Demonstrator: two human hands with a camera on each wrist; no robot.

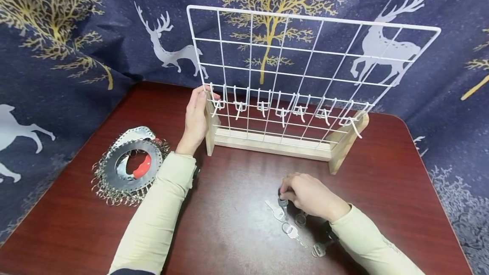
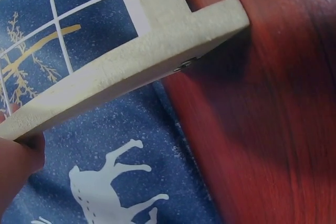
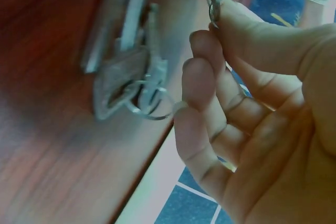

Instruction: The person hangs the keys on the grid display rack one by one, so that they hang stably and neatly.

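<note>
A white wire grid rack [image 1: 263, 46] stands on the table in a pale wooden base, with several white hooks [image 1: 283, 111] along a lower bar. My left hand [image 1: 196, 111] grips the upper end of the rack's left wooden side board [image 2: 142, 51], thumb on the outer face in the left wrist view. Above the table, my right hand [image 1: 309, 194] pinches a key by its ring [image 3: 213, 11] between thumb and forefinger. Several loose silver keys [image 1: 292, 231], some with rings, lie just below that hand. The right wrist view shows a blurred group of keys [image 3: 126, 77] beside the fingertips.
To the left lies a pile of flat ring-shaped discs [image 1: 111, 162] edged with many small metal rings, partly behind my left forearm. The dark red table [image 1: 225, 215] meets a blue cloth backdrop [image 1: 126, 41] printed with deer and trees.
</note>
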